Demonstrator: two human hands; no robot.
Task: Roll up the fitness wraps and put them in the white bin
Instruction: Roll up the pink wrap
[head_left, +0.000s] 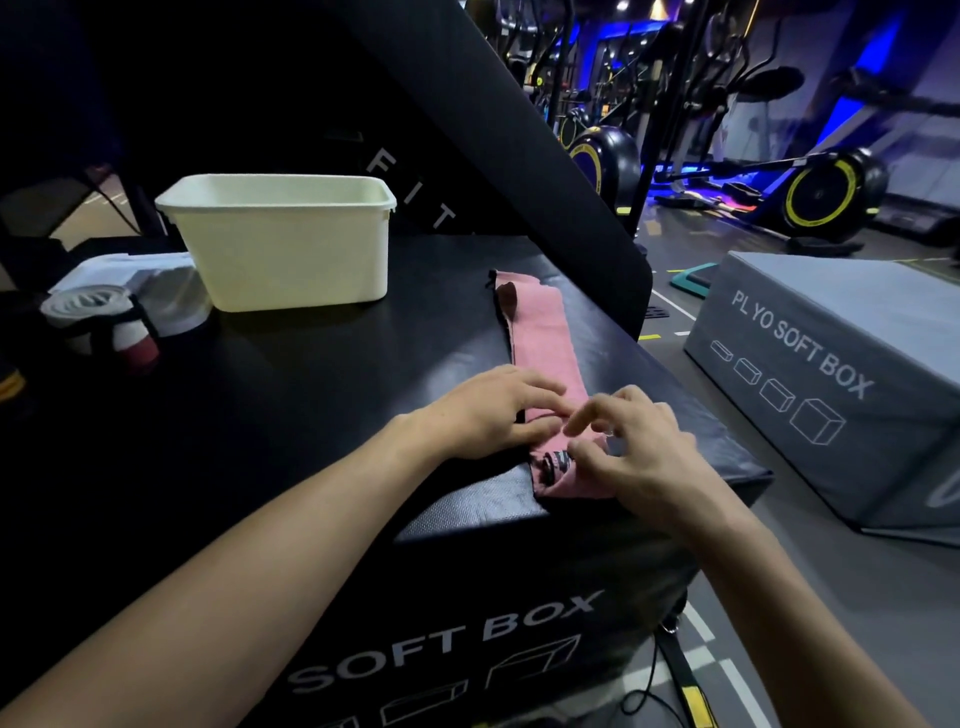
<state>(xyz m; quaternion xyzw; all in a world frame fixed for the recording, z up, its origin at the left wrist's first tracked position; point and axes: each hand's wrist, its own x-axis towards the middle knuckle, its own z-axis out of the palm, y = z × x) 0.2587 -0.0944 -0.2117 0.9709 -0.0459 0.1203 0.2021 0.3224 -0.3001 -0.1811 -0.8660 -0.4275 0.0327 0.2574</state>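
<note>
A pink fitness wrap (535, 332) lies stretched out on the black soft box (322, 395), running from near the box's front right corner toward the back. Its near end is curled into a small roll with a dark patch showing. My left hand (483, 413) rests on the wrap's left edge with fingers nearly straight. My right hand (634, 447) has its fingers curled around the rolled near end. The white bin (283, 249) stands at the back left of the box; its inside is hidden from this angle.
A rolled white wrap with a red end (104, 325) and a loose white wrap (150, 283) lie left of the bin. A slanted black pad (519, 130) rises behind. A grey soft box (831, 374) sits on the floor at right, exercise machines beyond.
</note>
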